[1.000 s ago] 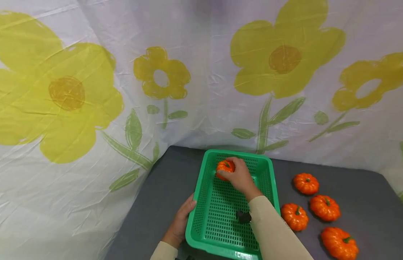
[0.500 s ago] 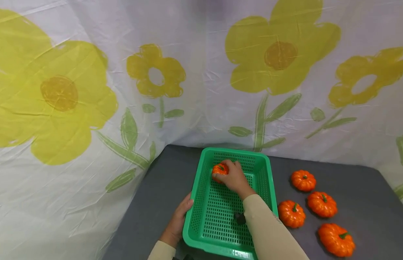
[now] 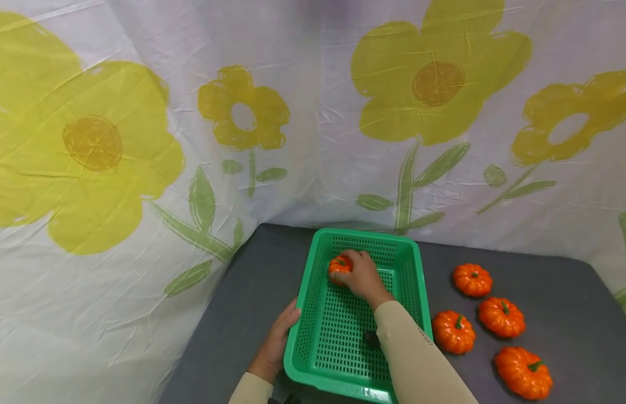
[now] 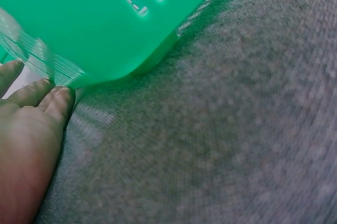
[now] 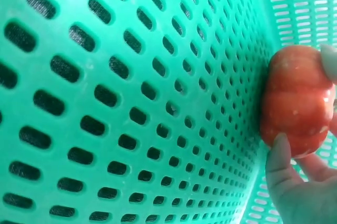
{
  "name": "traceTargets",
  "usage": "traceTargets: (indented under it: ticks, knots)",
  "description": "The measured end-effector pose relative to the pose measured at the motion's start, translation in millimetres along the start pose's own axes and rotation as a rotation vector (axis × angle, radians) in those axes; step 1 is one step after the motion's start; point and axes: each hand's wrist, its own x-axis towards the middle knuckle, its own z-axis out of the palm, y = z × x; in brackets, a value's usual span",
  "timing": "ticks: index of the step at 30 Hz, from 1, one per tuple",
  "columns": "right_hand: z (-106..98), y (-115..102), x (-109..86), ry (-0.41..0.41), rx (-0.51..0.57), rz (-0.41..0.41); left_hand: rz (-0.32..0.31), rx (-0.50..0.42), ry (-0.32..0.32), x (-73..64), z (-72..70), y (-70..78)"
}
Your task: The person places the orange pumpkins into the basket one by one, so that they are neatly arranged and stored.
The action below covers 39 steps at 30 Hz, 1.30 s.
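Note:
A green perforated plastic basket (image 3: 323, 387) sits on the dark table. Inside, near its far left corner, my right hand (image 3: 362, 276) grips a small orange pumpkin (image 3: 338, 268) with thumb and fingers. The right wrist view shows the pumpkin (image 5: 297, 97) against the basket's slotted floor (image 5: 152, 92), thumb on one side and fingers on the other. My left hand (image 3: 282, 336) lies along the outside of the basket's left wall. In the left wrist view, the left hand's fairly straight fingers (image 4: 63, 100) touch the basket's outer side (image 4: 95, 29) low down, close to the cloth.
Several more orange pumpkins lie right of the basket: one far back (image 3: 473, 280), one beside the basket (image 3: 453, 332), others further right (image 3: 502, 317) and nearer (image 3: 524, 372). A white flower-print curtain (image 3: 313, 168) hangs behind the dark grey table (image 3: 242, 297).
My right hand has lowered the pumpkin slightly, toward the basket's left side and floor, still holding it. The left hand stays at the basket's side. The head view has shifted a little.

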Motion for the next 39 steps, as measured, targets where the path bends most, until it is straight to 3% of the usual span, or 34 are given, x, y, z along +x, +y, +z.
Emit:
traceTargets:
  ticks: [12,20,30,39]
  knots:
    - [-5,-7,0.5,-0.022,0.056,0.011,-0.002,-0.002,0.007,0.5,1.1,1.9]
    - [-8,-6,0.9,-0.044,0.031,0.006,-0.007,-0.003,-0.001,1.2,-1.3,0.1]
    - [-18,-11,-1.6,-0.021,0.066,0.015,-0.023,0.007,0.018,1.0,-1.4,-0.2]
    - [-31,-19,-4.5,0.002,0.119,-0.029,-0.021,-0.013,-0.001,0.5,-1.9,0.1]
